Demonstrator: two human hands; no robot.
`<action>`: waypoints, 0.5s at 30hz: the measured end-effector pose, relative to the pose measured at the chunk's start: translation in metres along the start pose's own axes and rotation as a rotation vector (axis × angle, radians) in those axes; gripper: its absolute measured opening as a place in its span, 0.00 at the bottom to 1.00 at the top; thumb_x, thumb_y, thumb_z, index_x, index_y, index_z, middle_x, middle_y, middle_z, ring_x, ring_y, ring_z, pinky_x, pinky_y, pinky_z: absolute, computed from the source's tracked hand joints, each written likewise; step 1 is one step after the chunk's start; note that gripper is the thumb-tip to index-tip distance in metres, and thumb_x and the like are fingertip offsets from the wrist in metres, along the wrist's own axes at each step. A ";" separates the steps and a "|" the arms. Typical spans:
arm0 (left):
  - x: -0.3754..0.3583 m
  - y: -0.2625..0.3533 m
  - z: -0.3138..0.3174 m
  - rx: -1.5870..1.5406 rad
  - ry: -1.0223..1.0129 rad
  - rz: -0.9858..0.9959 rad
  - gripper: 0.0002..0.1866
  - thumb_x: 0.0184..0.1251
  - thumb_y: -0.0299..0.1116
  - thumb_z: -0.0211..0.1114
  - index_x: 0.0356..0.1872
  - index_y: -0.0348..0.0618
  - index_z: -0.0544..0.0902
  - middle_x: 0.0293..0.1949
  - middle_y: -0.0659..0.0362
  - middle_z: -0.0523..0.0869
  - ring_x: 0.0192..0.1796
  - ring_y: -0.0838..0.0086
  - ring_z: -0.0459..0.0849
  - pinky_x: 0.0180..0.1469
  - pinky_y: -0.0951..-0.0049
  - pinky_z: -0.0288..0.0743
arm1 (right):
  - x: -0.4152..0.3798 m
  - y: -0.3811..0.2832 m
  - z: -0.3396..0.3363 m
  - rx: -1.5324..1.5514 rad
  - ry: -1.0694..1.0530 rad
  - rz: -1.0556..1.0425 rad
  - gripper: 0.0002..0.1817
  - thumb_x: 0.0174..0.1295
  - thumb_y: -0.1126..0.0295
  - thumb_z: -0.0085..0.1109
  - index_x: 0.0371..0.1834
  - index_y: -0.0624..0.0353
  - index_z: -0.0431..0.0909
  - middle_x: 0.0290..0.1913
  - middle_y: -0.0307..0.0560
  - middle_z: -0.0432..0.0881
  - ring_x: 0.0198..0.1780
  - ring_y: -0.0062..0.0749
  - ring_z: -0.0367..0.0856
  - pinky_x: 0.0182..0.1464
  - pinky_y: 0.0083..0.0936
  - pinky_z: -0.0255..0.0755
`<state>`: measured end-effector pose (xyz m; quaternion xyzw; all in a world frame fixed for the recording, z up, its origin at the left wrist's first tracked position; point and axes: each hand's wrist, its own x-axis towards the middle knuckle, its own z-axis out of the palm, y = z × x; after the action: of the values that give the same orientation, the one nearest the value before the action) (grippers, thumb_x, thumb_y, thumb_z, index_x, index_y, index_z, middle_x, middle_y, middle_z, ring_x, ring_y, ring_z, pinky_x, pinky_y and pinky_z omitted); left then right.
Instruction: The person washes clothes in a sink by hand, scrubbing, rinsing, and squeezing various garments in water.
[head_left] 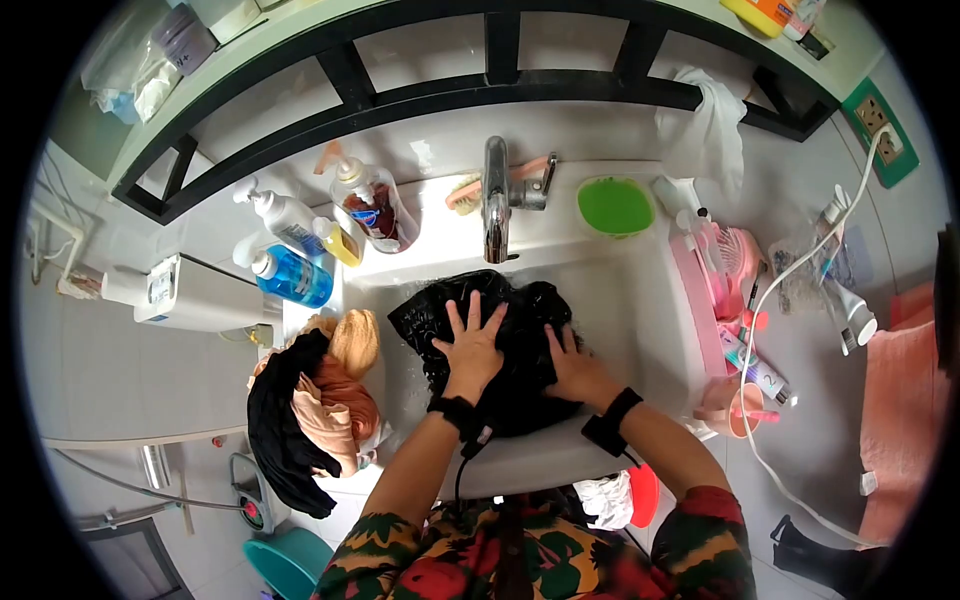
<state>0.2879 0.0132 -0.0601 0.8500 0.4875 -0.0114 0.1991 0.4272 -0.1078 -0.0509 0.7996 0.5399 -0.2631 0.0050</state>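
A wet black cloth [500, 360], shiny and crumpled, lies in the white sink [640, 320]. My left hand [473, 350] presses flat on its left part with the fingers spread. On the cloth's right side rests my right hand [580, 372], its fingers stretched out and apart, the tips touching the fabric. Neither hand grips anything. Above the cloth stands the chrome faucet [496, 200]; no water stream is visible from it. What kind of garment the black cloth is, I cannot make out.
Pump bottles, including a blue one [292, 277], stand at the sink's back left. A pile of clothes [330, 390] sits on the left edge. A green bowl [615, 206] is at the back right, a pink organizer [703, 295] on the right. A white cable [775, 300] hangs nearby.
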 end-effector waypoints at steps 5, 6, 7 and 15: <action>0.010 -0.017 -0.002 -0.097 -0.143 -0.117 0.19 0.45 0.36 0.63 0.44 0.58 0.79 0.55 0.58 0.72 0.60 0.54 0.63 0.50 0.40 0.63 | 0.036 0.033 0.019 0.119 0.042 -0.124 0.40 0.43 0.75 0.57 0.64 0.52 0.52 0.58 0.62 0.61 0.50 0.55 0.70 0.51 0.39 0.67; 0.013 -0.034 0.007 -0.091 -0.142 -0.117 0.19 0.45 0.36 0.63 0.44 0.58 0.79 0.55 0.58 0.72 0.60 0.54 0.63 0.50 0.40 0.63 | 0.039 0.035 0.016 0.139 0.098 -0.086 0.40 0.42 0.78 0.56 0.64 0.53 0.52 0.55 0.63 0.64 0.48 0.55 0.71 0.49 0.38 0.68; 0.023 -0.062 0.023 -0.409 -0.165 -0.184 0.19 0.45 0.34 0.62 0.44 0.53 0.80 0.45 0.57 0.77 0.51 0.56 0.71 0.46 0.51 0.68 | 0.041 0.039 0.013 0.147 0.103 -0.085 0.40 0.42 0.78 0.56 0.64 0.53 0.52 0.55 0.63 0.64 0.48 0.55 0.71 0.49 0.38 0.68; -0.011 -0.022 -0.055 -1.453 0.098 -0.665 0.11 0.46 0.30 0.60 0.25 0.29 0.78 0.23 0.57 0.79 0.23 0.74 0.77 0.26 0.76 0.70 | 0.015 0.024 -0.002 0.132 0.332 0.030 0.37 0.47 0.69 0.56 0.63 0.55 0.52 0.57 0.57 0.64 0.55 0.55 0.65 0.51 0.40 0.67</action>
<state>0.2537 0.0332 -0.0140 0.3175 0.6092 0.2874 0.6674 0.4532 -0.1046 -0.0627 0.8386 0.5027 -0.1623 -0.1328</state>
